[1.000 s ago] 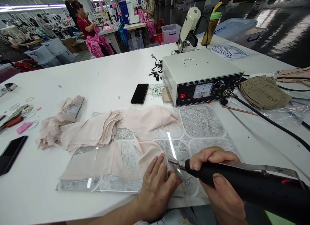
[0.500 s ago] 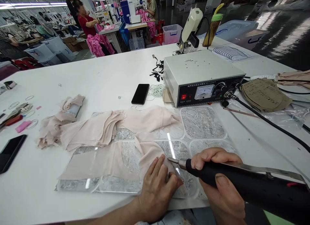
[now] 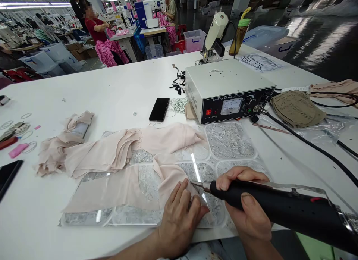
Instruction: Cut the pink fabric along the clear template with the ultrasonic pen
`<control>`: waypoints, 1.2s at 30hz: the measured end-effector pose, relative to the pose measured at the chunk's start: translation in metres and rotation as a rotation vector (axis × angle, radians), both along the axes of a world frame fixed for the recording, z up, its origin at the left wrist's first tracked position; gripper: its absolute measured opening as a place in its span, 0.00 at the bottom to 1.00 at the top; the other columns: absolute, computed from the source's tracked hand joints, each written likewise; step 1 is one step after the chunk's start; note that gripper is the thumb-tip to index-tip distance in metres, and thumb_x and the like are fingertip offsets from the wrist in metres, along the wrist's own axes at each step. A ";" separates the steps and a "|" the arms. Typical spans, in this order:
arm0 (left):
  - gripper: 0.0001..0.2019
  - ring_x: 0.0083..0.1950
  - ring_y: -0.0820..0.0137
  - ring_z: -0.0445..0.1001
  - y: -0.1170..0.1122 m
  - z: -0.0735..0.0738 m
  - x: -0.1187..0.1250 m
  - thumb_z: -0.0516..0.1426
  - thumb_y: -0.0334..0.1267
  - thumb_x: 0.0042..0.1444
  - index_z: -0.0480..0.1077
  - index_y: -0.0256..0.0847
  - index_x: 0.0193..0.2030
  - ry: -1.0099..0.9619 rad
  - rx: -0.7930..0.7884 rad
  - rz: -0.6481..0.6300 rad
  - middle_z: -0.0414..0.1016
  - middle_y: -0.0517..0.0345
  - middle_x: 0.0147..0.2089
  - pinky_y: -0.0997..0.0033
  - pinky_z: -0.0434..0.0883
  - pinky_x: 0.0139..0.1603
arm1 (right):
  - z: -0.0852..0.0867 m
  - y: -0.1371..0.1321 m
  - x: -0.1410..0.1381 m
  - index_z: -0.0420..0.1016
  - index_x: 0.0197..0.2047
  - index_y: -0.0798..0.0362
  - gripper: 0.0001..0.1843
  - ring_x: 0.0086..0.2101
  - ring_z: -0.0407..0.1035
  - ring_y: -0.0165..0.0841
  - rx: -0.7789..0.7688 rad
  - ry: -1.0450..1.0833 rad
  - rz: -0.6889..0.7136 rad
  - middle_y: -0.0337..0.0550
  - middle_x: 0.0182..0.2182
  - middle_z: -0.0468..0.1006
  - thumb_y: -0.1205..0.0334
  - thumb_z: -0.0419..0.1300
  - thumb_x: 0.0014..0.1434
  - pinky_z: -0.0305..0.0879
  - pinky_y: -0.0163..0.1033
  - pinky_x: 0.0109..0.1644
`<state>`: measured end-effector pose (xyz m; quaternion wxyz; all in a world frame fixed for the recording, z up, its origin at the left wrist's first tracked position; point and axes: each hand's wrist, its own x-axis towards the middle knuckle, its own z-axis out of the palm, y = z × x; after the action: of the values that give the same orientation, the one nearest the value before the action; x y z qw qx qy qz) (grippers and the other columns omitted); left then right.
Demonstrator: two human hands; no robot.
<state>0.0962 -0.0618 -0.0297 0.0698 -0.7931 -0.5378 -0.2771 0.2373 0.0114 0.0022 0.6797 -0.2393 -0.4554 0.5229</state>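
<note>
My right hand [image 3: 248,207] is wrapped round the black handle of an ultrasonic welding gun [image 3: 268,200], whose metal tip points left, close to the fingertips of my other hand. My left hand [image 3: 180,215] bears down on a folded beige fabric piece [image 3: 169,174], two fingers stretched forward, thumb and forefinger bent together at the cloth's edge. Under the cloth lies a clear-topped, marbled grey board [image 3: 232,140]. Another beige piece [image 3: 112,191] is spread flat to the left. A layered stack of beige pieces [image 3: 97,155] lies behind it.
A welder power box [image 3: 229,88] stands behind the board, its black cable [image 3: 310,138] running along the right. Nearby are a phone [image 3: 159,109], elastic loops [image 3: 178,106], brown cloth pieces [image 3: 298,109] and a bottle [image 3: 239,36]. People work at sewing machines beyond the table.
The whole view has shifted slightly, so things on the table appear further left. Both hands keep nearly the same place on the cloth and the welding gun.
</note>
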 end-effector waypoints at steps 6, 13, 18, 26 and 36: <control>0.10 0.54 0.54 0.75 0.001 0.003 0.001 0.51 0.36 0.67 0.68 0.33 0.37 0.008 0.011 0.005 0.69 0.50 0.33 0.55 0.76 0.55 | 0.001 0.002 -0.001 0.69 0.40 0.50 0.07 0.26 0.69 0.28 0.002 0.015 0.001 0.39 0.34 0.68 0.61 0.58 0.57 0.72 0.40 0.29; 0.11 0.54 0.53 0.75 0.001 0.003 0.000 0.50 0.37 0.68 0.68 0.33 0.37 0.004 -0.005 0.005 0.69 0.49 0.33 0.54 0.77 0.53 | 0.000 0.001 -0.003 0.68 0.39 0.50 0.06 0.26 0.68 0.28 -0.020 -0.024 -0.021 0.39 0.33 0.67 0.61 0.58 0.56 0.72 0.41 0.29; 0.11 0.55 0.54 0.74 0.000 0.001 -0.002 0.51 0.38 0.68 0.68 0.33 0.40 -0.003 -0.041 0.000 0.70 0.48 0.35 0.54 0.77 0.52 | 0.001 0.002 -0.003 0.67 0.37 0.50 0.05 0.25 0.68 0.27 -0.020 -0.047 -0.049 0.38 0.32 0.66 0.61 0.58 0.56 0.72 0.41 0.29; 0.11 0.53 0.55 0.74 0.000 0.003 -0.006 0.57 0.41 0.63 0.69 0.33 0.42 0.023 -0.051 0.031 0.74 0.41 0.48 0.56 0.77 0.50 | 0.002 0.003 -0.004 0.68 0.37 0.50 0.04 0.25 0.68 0.28 -0.008 -0.030 -0.053 0.38 0.32 0.68 0.63 0.57 0.56 0.71 0.40 0.28; 0.12 0.52 0.54 0.75 -0.001 0.003 -0.007 0.62 0.42 0.59 0.70 0.34 0.42 0.054 -0.037 0.058 0.76 0.45 0.47 0.57 0.76 0.46 | 0.002 0.004 -0.005 0.69 0.38 0.50 0.05 0.26 0.69 0.28 -0.015 -0.018 -0.035 0.38 0.33 0.69 0.63 0.57 0.56 0.71 0.41 0.29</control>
<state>0.0894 -0.0630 -0.0267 0.0774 -0.7855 -0.5635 -0.2437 0.2326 0.0150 0.0042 0.6827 -0.2573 -0.4534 0.5121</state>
